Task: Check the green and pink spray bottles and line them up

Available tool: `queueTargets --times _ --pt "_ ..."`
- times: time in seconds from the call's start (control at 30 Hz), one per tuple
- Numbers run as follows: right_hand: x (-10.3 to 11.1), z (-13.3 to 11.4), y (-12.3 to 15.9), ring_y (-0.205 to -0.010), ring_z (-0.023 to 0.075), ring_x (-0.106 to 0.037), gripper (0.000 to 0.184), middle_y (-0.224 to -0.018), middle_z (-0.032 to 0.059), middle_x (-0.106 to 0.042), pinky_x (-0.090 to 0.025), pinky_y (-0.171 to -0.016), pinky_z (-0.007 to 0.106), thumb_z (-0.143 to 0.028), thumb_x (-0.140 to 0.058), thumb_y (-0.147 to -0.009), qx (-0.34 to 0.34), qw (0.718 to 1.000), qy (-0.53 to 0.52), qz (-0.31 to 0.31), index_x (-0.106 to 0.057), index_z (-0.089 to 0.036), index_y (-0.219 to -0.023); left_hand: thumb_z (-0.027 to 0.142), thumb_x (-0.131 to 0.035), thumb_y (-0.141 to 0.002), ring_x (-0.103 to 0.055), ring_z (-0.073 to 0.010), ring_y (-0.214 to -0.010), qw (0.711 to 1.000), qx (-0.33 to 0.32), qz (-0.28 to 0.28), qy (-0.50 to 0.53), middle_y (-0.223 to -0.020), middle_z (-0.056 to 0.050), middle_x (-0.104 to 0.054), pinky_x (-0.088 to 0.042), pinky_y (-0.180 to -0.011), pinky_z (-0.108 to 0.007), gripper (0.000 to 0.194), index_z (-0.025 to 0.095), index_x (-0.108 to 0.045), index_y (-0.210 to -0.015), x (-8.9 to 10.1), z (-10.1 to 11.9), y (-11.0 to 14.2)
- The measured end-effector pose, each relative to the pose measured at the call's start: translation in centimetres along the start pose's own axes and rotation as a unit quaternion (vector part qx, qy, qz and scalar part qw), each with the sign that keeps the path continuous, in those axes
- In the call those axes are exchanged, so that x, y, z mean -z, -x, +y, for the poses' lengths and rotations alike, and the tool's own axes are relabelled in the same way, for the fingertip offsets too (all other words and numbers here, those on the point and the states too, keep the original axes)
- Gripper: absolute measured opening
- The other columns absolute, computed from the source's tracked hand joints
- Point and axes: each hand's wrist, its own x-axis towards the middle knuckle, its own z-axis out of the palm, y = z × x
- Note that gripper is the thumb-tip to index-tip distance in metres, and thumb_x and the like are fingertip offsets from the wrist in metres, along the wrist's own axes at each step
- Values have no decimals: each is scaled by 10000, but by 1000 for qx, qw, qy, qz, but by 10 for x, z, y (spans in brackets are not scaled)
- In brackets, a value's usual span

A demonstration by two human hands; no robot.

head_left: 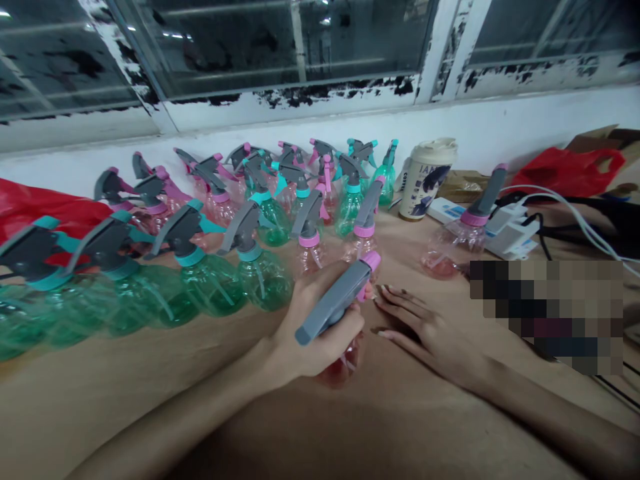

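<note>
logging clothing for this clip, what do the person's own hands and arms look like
The left hand and right hand are gloveless; no sleeve, watch or bracelet shows along the forearms. The right hand's fingernails look fairly long.

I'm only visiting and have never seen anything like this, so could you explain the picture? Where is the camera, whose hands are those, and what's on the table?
There is no machine here: these are a person's bare hands. The one picture comes from a camera worn on that person's head, looking forward and down.

The left hand grips a spray bottle with a grey and pink top. The right hand lies on the table, fingers stretched out.

Green spray bottles line up on the left, with more pink and green ones behind. Towards the right stand a lidded cup and white plugs with cables.
</note>
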Motion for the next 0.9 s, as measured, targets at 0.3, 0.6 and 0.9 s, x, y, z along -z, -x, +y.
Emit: queueTargets --times 0.3,0.6,0.9 --pt "1 0 0 -1270 256 -403 463 -1352 128 -475 -359 -1033 504 -388 -460 -895 2 1000 11 0 -481 -144 -1288 140 -476 -729 -496 -128 -563 999 -12 -15 48 -667 24 -519 -431 -566 -278 73 195 -523 -735 2 1 0" --pt "3 1 0 -1293 243 -369 479 -1385 121 -435 -340 -1046 495 -382 -443 -904 4 1000 9 -24 -440 -141 -1318 146 -451 -705 -478 -138 -535 999 -27 26 5 -643 27 -516 -428 -516 -282 119 224 -513 -769 -2 -5 3" --pt "2 2 1 -1298 261 -353 484 -1375 124 -447 -344 -1038 509 -381 -459 -895 -1 1000 -1 -18 -440 -150 -1320 128 -469 -712 -481 -133 -566 998 -41 42 1 -648 30 -486 -413 -539 -280 90 212 -470 -745 -5 -3 2"
